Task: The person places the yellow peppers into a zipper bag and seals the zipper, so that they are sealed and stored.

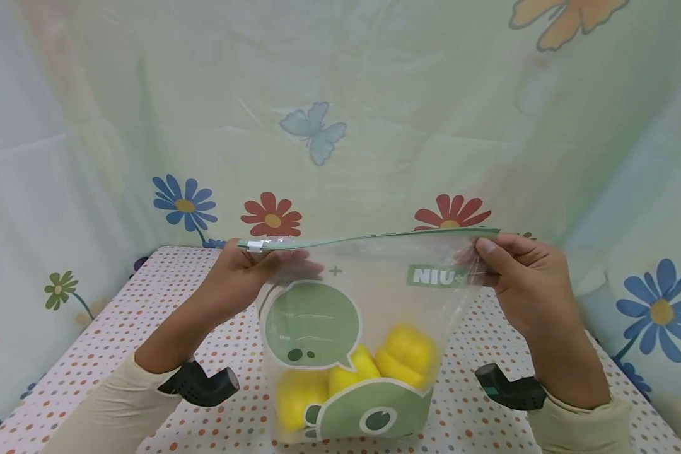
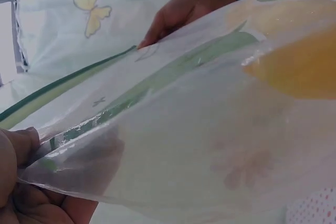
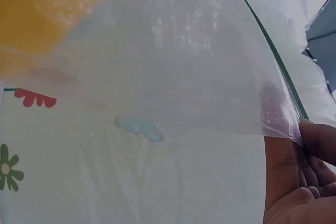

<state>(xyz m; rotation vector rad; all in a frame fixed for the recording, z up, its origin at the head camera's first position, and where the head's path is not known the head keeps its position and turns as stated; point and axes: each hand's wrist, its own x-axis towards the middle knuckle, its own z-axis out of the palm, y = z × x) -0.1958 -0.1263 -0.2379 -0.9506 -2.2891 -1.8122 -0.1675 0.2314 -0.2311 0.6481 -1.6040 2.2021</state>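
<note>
A clear zip bag point(image 1: 386, 296) with green cartoon print and "NIU+" lettering hangs upright, its top edge stretched between both hands. Several yellow lobed things point(image 1: 407, 353) lie in its lower part, partly behind the print. My left hand point(image 1: 235, 277) pinches the top left corner beside the white slider point(image 1: 255, 246), thumb in front and fingers behind the plastic. At the other top corner my right hand point(image 1: 528, 271) pinches the bag just under the green zip strip point(image 1: 397, 236). In the right wrist view, the thumb point(image 3: 319, 139) presses on the bag's corner.
Below and behind the bag spreads a table with a dotted cloth point(image 1: 204, 372). A pale curtain point(image 1: 386, 126) printed with flowers and butterflies encloses the back and sides. Black wrist cameras sit on the left wrist point(image 1: 201, 383) and right wrist point(image 1: 511, 388).
</note>
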